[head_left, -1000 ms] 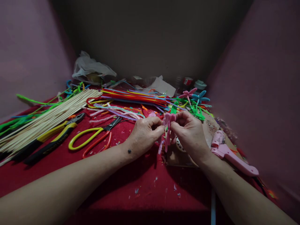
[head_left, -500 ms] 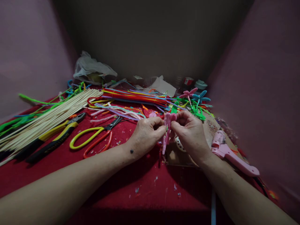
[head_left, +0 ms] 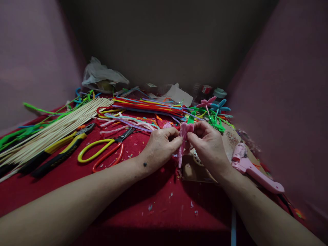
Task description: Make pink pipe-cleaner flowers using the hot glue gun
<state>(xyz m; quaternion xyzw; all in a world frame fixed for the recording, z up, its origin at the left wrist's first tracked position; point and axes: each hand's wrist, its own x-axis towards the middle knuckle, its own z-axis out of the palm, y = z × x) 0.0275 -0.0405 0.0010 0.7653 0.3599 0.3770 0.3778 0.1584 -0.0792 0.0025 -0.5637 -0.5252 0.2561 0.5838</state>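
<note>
Between my two hands is a bundle of pink pipe cleaner loops point(head_left: 182, 145), held upright above the red cloth. My left hand point(head_left: 164, 143) pinches its left side between thumb and fingers. From the right, my right hand point(head_left: 207, 141) grips the same pink piece near its top, fingers curled behind it. A green fuzzy piece point(head_left: 191, 117) shows just behind the pink top; whether it is joined to it I cannot tell. Under my right hand, a white perforated ring point(head_left: 197, 158) is partly hidden.
Left lie scissors point(head_left: 110, 150), pliers point(head_left: 64, 147) and bamboo sticks point(head_left: 61, 124). Coloured pipe cleaners point(head_left: 151, 106) lie behind my hands. At right, a pink glue gun point(head_left: 253, 171) rests by cardboard point(head_left: 230, 141); pink and blue fuzzy flowers point(head_left: 219, 106) stand behind. A plastic bag point(head_left: 101, 73) sits far left.
The view has shifted very slightly. Both hands keep their hold on the pink loops, which have turned a little and look closer together.
</note>
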